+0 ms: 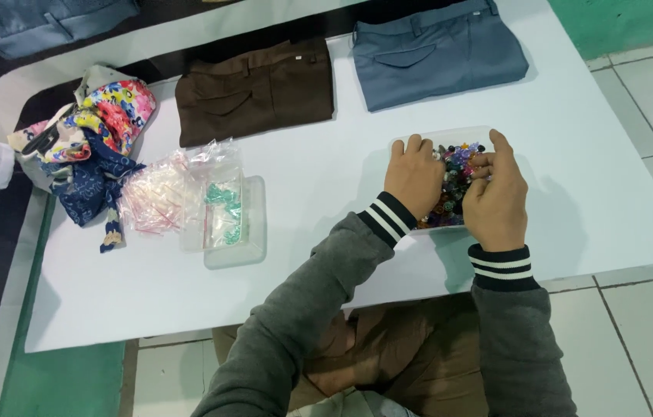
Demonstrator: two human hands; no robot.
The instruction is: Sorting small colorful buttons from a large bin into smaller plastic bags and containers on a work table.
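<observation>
Left hand (pixel 413 179) and right hand (pixel 496 197): fingers curled into clear tray (pixel 450 136) of mixed coloured beads (pixel 456 166); grasp hidden. Tray right of bagged packets (pixel 187 193), below grey trousers (pixel 436 50), on white surface (pixel 326 162). Best worked with light fingertip picking and a steadied tray.

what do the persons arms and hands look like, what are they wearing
Both arms are in a grey sweatshirt-type top with long sleeves. Each sleeve ends in a dark ribbed cuff with white stripes at the wrist. The left hand and right hand are bare: no gloves, and no rings or watch that the picture shows.
</observation>
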